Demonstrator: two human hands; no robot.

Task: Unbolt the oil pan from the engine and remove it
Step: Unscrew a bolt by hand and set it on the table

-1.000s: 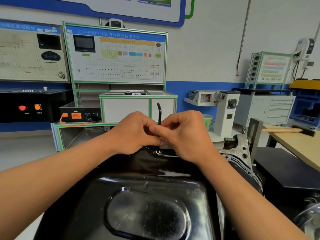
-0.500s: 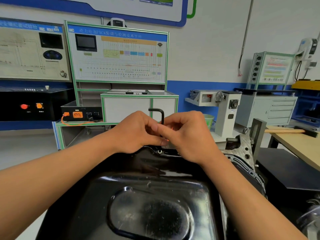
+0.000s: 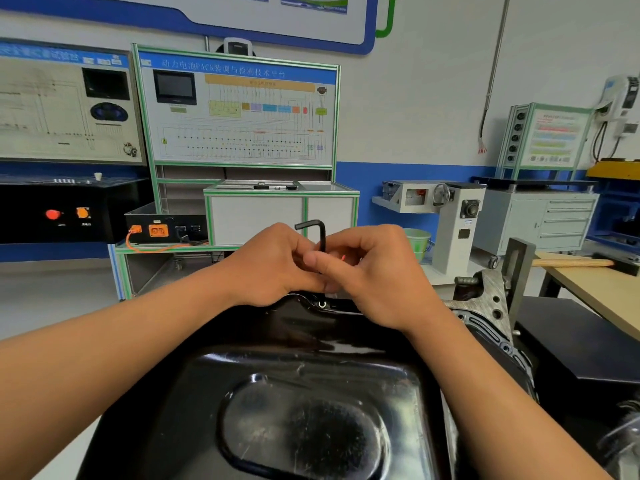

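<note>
Leaving the glossy black pressed-steel oil pan seated on the grey engine. Clamping left hand and right hand together round the black L-shaped hex key at the far flange; swinging its short arm leftward since a second ago.

Left hand and right hand meet, curled fingers pinching the hex key.

The oil pan is glossy black painted metal. Right of it, the engine flange is bare, rough grey metal. The hex key is matt black metal.
</note>
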